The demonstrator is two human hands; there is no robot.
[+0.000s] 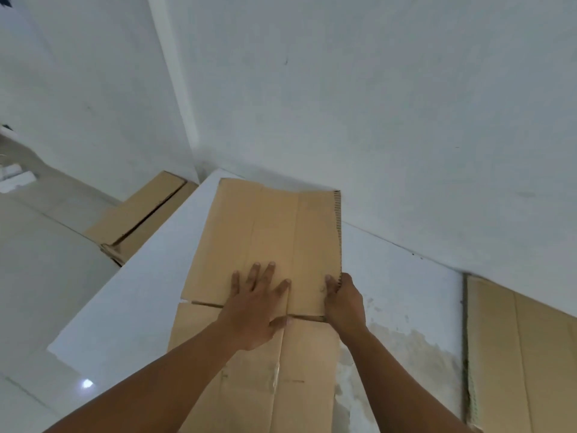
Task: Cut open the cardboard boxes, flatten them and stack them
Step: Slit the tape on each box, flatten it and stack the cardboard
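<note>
White tabletop [131,292] carries the flattened box [265,220]; I read its long axis up-frame. My left hand [259,307] presses it flat-fingered (centre frame), and my right hand [343,301] grips its right edge.

Bare white table [131,292] lies open left of the flattened box [265,226], with a narrower strip (stained) right of it. The wall [374,104] closes off the top, and cardboard sheets [530,354] bound the lower right.

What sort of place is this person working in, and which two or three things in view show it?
Probably a bare indoor room, perhaps a storeroom: plain white walls, a pale tiled floor, and flattened cardboard lying on a white table, with more flattened boxes on the floor beside it.
</note>
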